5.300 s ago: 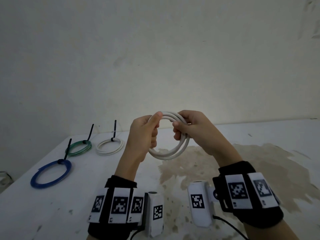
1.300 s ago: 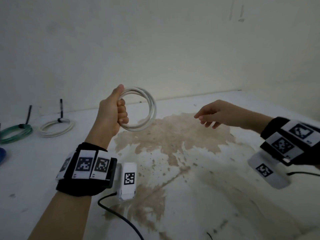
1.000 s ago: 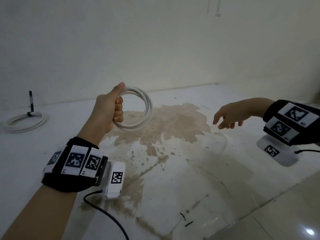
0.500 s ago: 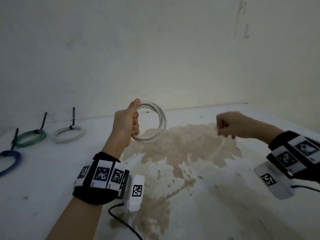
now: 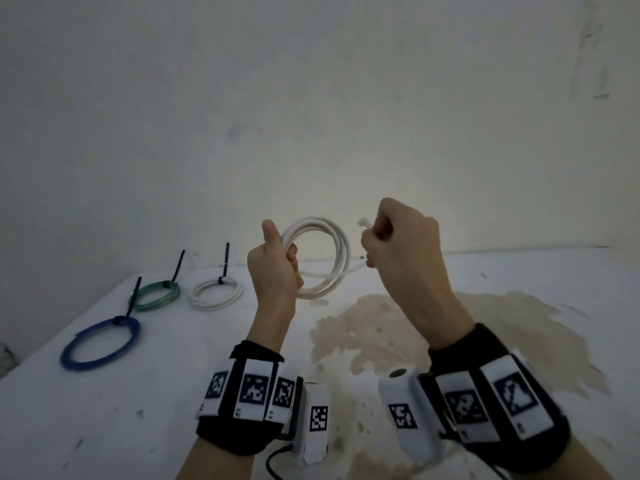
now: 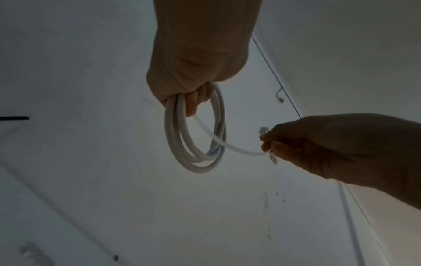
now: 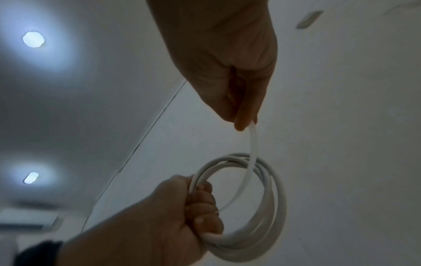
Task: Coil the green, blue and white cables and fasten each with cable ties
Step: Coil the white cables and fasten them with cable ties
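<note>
Stained tabletop (image 5: 450, 341) is lying below both hands; left hand (image 5: 273, 268) is gripping the white coil (image 5: 341, 251), right hand (image 5: 401, 244) is pinching a white cable tie (image 6: 232, 147) threading through it: best cinch it snug around all loops

Both forearms are bare, and directly behind each of the hands sits a broad black fabric wristband: the left wristband (image 5: 242, 407) carries three white rectangular tags printed with black square-grid markers, the right wristband (image 5: 498, 396) a similar row of white tags, partly blurred. On the inner side of each band, facing the other arm, is a white box-shaped camera unit, the left unit (image 5: 317, 422) and the right unit (image 5: 403, 412), each bearing one more black-and-white marker. A thin black cable (image 5: 273, 462) leaves the base of the left unit, and another dark lead shows by the right wristband.
</note>
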